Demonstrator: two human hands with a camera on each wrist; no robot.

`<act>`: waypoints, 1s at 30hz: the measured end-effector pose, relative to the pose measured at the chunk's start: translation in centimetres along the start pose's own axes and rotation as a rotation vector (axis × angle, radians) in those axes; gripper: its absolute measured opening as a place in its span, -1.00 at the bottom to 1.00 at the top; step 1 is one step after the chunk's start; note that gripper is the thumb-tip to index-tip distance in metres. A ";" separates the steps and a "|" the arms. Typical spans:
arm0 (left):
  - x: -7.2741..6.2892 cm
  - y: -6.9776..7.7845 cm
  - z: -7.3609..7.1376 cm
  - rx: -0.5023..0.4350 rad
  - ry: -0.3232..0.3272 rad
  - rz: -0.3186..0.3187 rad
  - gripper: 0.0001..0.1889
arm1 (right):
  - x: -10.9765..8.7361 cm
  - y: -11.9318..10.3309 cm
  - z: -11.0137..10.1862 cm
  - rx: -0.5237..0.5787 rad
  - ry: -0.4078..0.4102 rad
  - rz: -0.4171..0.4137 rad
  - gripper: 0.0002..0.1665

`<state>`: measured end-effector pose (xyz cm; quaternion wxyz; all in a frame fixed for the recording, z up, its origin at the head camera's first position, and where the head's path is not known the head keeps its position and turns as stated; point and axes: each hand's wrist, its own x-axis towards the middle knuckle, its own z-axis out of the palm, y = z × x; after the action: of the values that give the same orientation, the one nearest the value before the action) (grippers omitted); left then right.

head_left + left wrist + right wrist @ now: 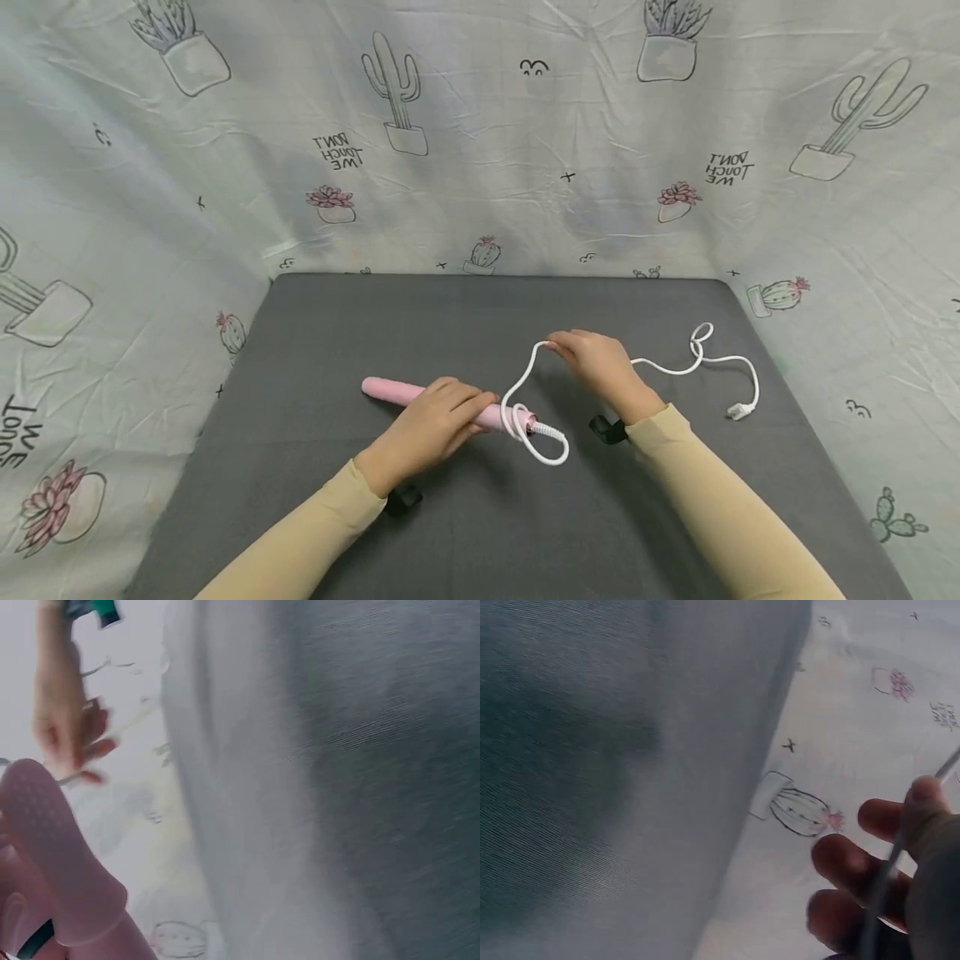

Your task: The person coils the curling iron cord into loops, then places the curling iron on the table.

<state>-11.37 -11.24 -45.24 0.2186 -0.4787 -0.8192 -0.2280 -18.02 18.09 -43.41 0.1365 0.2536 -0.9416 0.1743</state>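
A slim pink hair iron (pixel 390 390) lies across the middle of the grey table, its tapered end to the left. My left hand (pixel 431 421) grips it around the body; close up in the left wrist view, a pink part of the iron (pixel 64 847) shows raised dots. From the right end comes a white cord (pixel 555 457), looped around that end. My right hand (pixel 600 362) pinches the cord above the table, and in the right wrist view the cord (pixel 881 889) runs past thumb and fingers. Beyond that hand the cord trails to a white plug (pixel 740 411).
The grey table (pixel 322 325) reaches back to a pale curtain (pixel 487 108) printed with cacti, which also hangs at both sides. A small loop of cord (pixel 702 333) lies at the right of the table. Black straps (pixel 607 430) show at the wrists.
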 end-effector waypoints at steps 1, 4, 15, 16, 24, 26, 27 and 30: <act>0.2 -0.1 -0.4 -0.003 0.023 -0.017 -0.65 | -0.2 0.1 0.3 -0.011 -0.017 0.000 -0.82; 1.0 -0.3 -1.6 -0.015 0.070 -0.094 -0.62 | -1.0 0.0 1.2 -0.021 -0.061 -0.011 -0.87; 1.8 -2.3 -3.9 -0.006 0.195 -0.397 -0.55 | -4.1 -0.7 2.9 0.046 0.022 -0.187 -0.93; 1.7 -2.5 -3.9 0.006 0.202 -0.419 -0.55 | -4.4 -0.7 2.8 0.055 0.037 -0.203 -0.93; 1.0 -4.0 -3.7 0.132 0.203 -0.553 -0.54 | -6.5 -2.1 1.6 0.082 0.113 -0.358 -0.89; 0.9 -4.3 -3.5 0.154 0.185 -0.571 -0.55 | -6.8 -3.1 1.1 0.089 0.124 -0.402 -0.93; 0.8 -4.5 -3.4 0.167 0.174 -0.574 -0.55 | -6.8 -3.6 0.8 0.093 0.135 -0.425 -0.94; 0.3 -4.9 -3.0 0.216 0.136 -0.564 -0.56 | -6.7 -5.1 -0.2 0.114 0.177 -0.493 -0.94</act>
<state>-15.40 -14.89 -43.44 0.2506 -0.1901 -0.9227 -0.2229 -9.69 16.90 -44.26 0.2421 0.4663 -0.8246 0.2099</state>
